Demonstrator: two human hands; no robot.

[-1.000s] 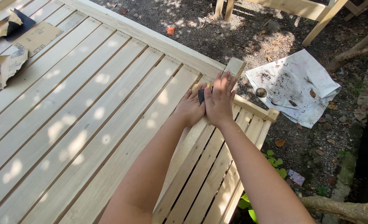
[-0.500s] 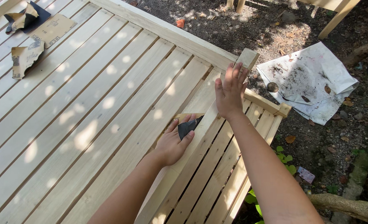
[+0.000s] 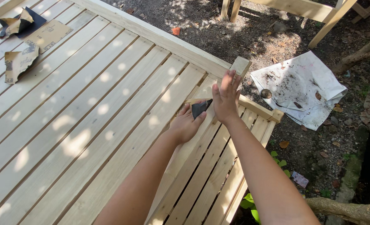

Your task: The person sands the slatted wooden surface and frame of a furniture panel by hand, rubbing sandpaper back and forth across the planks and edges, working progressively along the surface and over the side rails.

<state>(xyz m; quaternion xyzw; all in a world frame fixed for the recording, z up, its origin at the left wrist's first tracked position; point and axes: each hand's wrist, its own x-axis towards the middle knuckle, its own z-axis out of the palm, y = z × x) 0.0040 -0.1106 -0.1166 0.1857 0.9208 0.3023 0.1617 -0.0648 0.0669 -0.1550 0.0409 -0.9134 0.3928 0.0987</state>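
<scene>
A small dark grey piece of sandpaper (image 3: 201, 109), folded into a stiff, roughly triangular scrap, is pinched between the thumb and fingers of the left hand (image 3: 188, 124), which is curled closed around it. The scrap sits at the left hand's fingertips, just beside the heel of the right hand (image 3: 225, 101) and close to touching it. The right hand is open and flat, fingers stretched together and pointing away from the person, its palm pressed on the pale slats; it grips nothing. Both hands rest near the corner of a large slatted structure of pale unfinished wooden boards (image 3: 89, 112), where a raised edge rail (image 3: 160, 39) runs along the far side and ends in a short square-cut wooden post (image 3: 240, 66) just beyond the right fingertips. Far off at the upper left of the boards lie loose sheets of sandpaper: a torn tan sheet (image 3: 20, 62), a flat tan sheet (image 3: 47, 35) and a curled piece on a dark sheet (image 3: 20, 23), all well apart from the hands. On the bare dirt ground (image 3: 201, 21) beyond the rail lies a crumpled white sheet of paper (image 3: 306, 89) strewn with soil and dry leaf bits, with a small round brown object (image 3: 265, 93) at its near edge.
</scene>
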